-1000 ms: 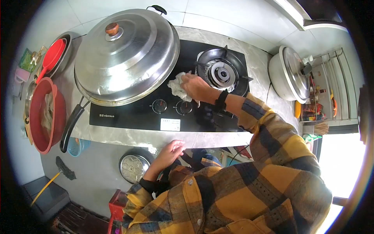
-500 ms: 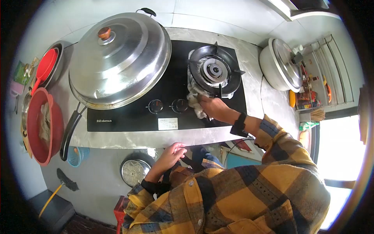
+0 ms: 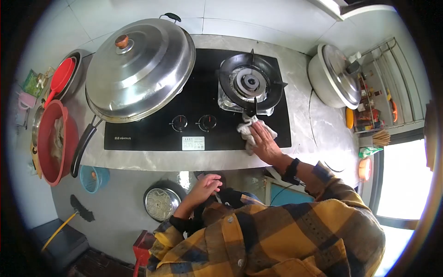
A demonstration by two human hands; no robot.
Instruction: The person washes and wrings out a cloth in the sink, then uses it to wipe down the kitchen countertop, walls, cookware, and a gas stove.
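Beneath my right hand (image 3: 266, 144), a crumpled white cloth (image 3: 247, 135) lies against the black glass hob (image 3: 152, 137), near its front edge. The fingers are pressed together over the cloth, below the round burner (image 3: 250, 82). My left hand (image 3: 206, 188) hangs in front of the counter edge, loosely curled, with fingers partly apart and nothing visible in it. A large lidded wok (image 3: 143, 69) covers the left side of the hob. Two control knobs (image 3: 207, 122) sit between the wok and the cloth.
At the left are a red basin (image 3: 56, 143) and a red ladle (image 3: 62, 76). A lidded pot (image 3: 332, 76) stands to the right on the counter (image 3: 300, 134), beside a wire rack (image 3: 397, 83). On the floor are a blue basket (image 3: 94, 179) and a round metal pan (image 3: 161, 203).
My right hand has moved with the cloth from the burner's left side, down and right to the hob's front. Its fingers are now stretched flatter over the cloth. My left hand has hardly moved.
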